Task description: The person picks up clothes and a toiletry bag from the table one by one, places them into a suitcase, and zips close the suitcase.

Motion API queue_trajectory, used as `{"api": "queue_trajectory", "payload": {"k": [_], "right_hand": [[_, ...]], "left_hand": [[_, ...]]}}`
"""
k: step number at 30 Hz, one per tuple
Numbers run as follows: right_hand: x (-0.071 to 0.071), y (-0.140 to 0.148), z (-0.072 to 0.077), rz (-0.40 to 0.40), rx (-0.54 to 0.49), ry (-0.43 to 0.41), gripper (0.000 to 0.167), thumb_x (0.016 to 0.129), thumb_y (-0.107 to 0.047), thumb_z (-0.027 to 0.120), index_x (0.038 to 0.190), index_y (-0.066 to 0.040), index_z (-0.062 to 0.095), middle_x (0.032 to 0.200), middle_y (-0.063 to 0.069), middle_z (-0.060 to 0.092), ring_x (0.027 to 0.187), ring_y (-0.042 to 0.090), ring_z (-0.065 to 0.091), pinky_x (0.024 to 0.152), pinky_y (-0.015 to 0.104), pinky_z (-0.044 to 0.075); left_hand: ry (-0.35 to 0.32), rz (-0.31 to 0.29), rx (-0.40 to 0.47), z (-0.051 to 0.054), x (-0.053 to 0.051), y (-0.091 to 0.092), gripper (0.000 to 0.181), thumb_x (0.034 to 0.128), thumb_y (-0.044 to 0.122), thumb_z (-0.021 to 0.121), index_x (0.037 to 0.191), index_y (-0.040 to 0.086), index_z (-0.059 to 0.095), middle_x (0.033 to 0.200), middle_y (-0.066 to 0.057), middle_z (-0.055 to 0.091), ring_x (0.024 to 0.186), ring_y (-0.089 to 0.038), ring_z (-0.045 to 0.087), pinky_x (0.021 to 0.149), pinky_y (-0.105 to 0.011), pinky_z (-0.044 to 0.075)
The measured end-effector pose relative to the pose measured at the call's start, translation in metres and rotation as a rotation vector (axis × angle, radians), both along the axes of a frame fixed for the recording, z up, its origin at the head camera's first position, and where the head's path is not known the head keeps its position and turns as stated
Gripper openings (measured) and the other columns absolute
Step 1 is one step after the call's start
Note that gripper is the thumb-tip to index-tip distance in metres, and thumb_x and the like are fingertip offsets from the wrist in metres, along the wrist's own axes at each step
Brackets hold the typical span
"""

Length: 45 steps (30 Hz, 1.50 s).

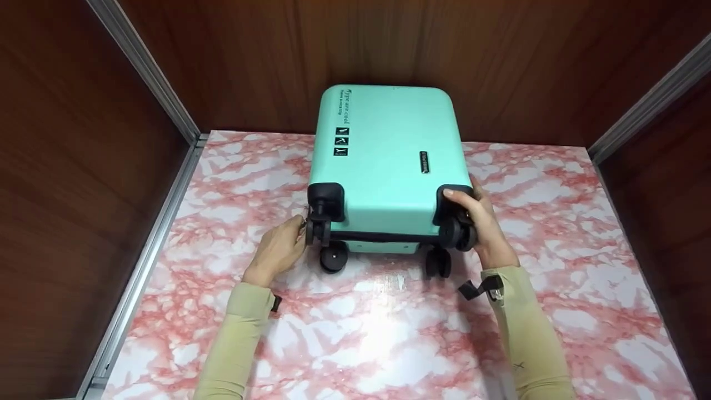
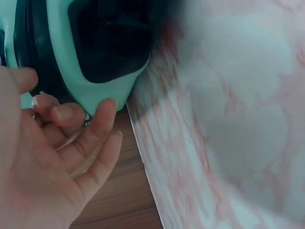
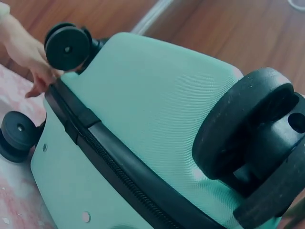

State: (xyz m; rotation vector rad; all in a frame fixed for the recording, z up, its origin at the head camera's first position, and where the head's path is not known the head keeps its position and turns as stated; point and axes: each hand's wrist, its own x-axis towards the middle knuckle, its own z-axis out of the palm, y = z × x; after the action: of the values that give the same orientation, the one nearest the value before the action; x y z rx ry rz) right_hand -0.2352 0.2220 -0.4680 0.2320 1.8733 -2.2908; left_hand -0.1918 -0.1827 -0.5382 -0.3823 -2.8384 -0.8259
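Note:
A mint-green suitcase [image 1: 389,139] lies flat, black wheels toward the person; its zipped seam [image 3: 114,167] shows in the right wrist view. At its left side near the front corner, my left hand [image 1: 280,247] has its fingers bent against the seam. The left wrist view shows this hand [image 2: 62,143] with small metal zipper parts [image 2: 86,121] among the fingers, which appear to pinch a pull; the contact is partly hidden. My right hand [image 1: 486,225] grips the front right corner, thumb on the black corner guard [image 1: 444,208], other fingers down the side.
The suitcase rests on a red-and-white marbled surface [image 1: 383,344]. A dark wood panel [image 1: 250,66] stands behind it, with more panels and metal edge rails [image 1: 150,244] at both sides. A black strap [image 1: 480,287] hangs at the right wrist.

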Motion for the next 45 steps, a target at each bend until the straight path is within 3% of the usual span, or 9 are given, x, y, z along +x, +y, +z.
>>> {"api": "queue_trajectory", "payload": {"k": [3, 7, 10, 17, 25, 27, 32, 37, 45], "right_hand": [[0.000, 0.000, 0.003, -0.013, -0.007, -0.012, 0.101, 0.092, -0.029, 0.075, 0.166, -0.024, 0.006, 0.138, 0.015, 0.044, 0.100, 0.019, 0.062, 0.087, 0.029, 0.052], [0.001, -0.001, 0.003, -0.045, -0.042, -0.024, 0.100, 0.092, -0.024, 0.077, 0.166, -0.025, 0.009, 0.138, 0.014, 0.043, 0.099, 0.018, 0.062, 0.086, 0.029, 0.053], [0.001, -0.001, 0.002, -0.075, -0.081, -0.004, 0.097, 0.090, -0.019, 0.079, 0.165, -0.026, 0.016, 0.135, 0.015, 0.045, 0.098, 0.021, 0.064, 0.083, 0.030, 0.056], [0.003, 0.001, 0.002, -0.108, -0.090, -0.001, 0.091, 0.088, -0.015, 0.081, 0.161, -0.027, 0.028, 0.132, 0.018, 0.048, 0.099, 0.024, 0.064, 0.080, 0.031, 0.057], [-0.001, 0.002, 0.000, -0.116, -0.072, 0.032, 0.076, 0.088, -0.016, 0.082, 0.153, -0.008, 0.044, 0.123, 0.014, 0.058, 0.096, 0.021, 0.065, 0.082, 0.029, 0.055], [-0.001, 0.001, -0.001, -0.113, -0.065, 0.034, 0.067, 0.087, -0.018, 0.083, 0.144, -0.003, 0.052, 0.115, 0.014, 0.063, 0.092, 0.021, 0.066, 0.080, 0.030, 0.056], [-0.001, -0.001, -0.003, -0.100, -0.047, 0.005, 0.053, 0.085, -0.025, 0.085, 0.123, 0.001, 0.059, 0.102, 0.012, 0.067, 0.084, 0.022, 0.069, 0.076, 0.033, 0.057], [-0.002, 0.001, -0.003, -0.100, -0.052, -0.003, 0.051, 0.085, -0.026, 0.085, 0.118, 0.002, 0.059, 0.099, 0.011, 0.067, 0.082, 0.021, 0.069, 0.074, 0.034, 0.058], [0.001, 0.003, -0.001, -0.083, -0.096, -0.007, 0.050, 0.088, -0.024, 0.083, 0.120, 0.003, 0.055, 0.096, 0.012, 0.068, 0.078, 0.023, 0.071, 0.071, 0.037, 0.059]], "left_hand": [[0.038, 0.006, -0.004, -0.002, 0.000, -0.001, 0.026, 0.1047, 0.024, 0.054, 0.081, 0.014, 0.052, 0.072, -0.003, 0.054, 0.067, -0.028, 0.059, 0.064, -0.047, 0.047], [0.149, -0.004, -0.006, -0.007, 0.005, -0.001, 0.028, 0.1038, 0.014, 0.053, 0.077, 0.012, 0.046, 0.068, -0.004, 0.045, 0.059, -0.025, 0.048, 0.056, -0.045, 0.043], [0.205, -0.011, 0.002, -0.009, 0.012, 0.003, 0.026, 0.1015, 0.008, 0.055, 0.077, 0.012, 0.048, 0.069, -0.003, 0.047, 0.059, -0.025, 0.048, 0.056, -0.044, 0.043], [0.233, 0.019, 0.047, -0.010, 0.033, 0.023, 0.016, 0.0966, 0.016, 0.062, 0.082, 0.011, 0.059, 0.076, -0.009, 0.064, 0.071, -0.035, 0.067, 0.060, -0.052, 0.050], [0.165, 0.055, 0.117, -0.010, 0.050, 0.052, 0.025, 0.1048, 0.019, 0.055, 0.088, 0.003, 0.063, 0.073, -0.017, 0.064, 0.069, -0.042, 0.067, 0.059, -0.056, 0.051], [0.120, 0.022, 0.121, -0.011, 0.052, 0.062, 0.024, 0.1068, 0.021, 0.052, 0.095, 0.005, 0.065, 0.069, -0.013, 0.061, 0.062, -0.036, 0.065, 0.054, -0.052, 0.051], [0.035, -0.114, 0.151, -0.013, 0.052, 0.092, 0.027, 0.1113, 0.027, 0.042, 0.108, 0.011, 0.064, 0.080, 0.001, 0.060, 0.065, -0.017, 0.059, 0.061, -0.036, 0.053], [0.079, -0.132, 0.184, -0.015, 0.049, 0.107, 0.022, 0.1102, 0.021, 0.046, 0.100, 0.011, 0.062, 0.084, 0.002, 0.059, 0.075, -0.018, 0.060, 0.069, -0.038, 0.052], [0.135, -0.211, 0.136, -0.013, 0.047, 0.116, 0.019, 0.1101, 0.017, 0.045, 0.100, 0.008, 0.057, 0.088, -0.003, 0.053, 0.092, -0.025, 0.057, 0.086, -0.040, 0.048]]}}
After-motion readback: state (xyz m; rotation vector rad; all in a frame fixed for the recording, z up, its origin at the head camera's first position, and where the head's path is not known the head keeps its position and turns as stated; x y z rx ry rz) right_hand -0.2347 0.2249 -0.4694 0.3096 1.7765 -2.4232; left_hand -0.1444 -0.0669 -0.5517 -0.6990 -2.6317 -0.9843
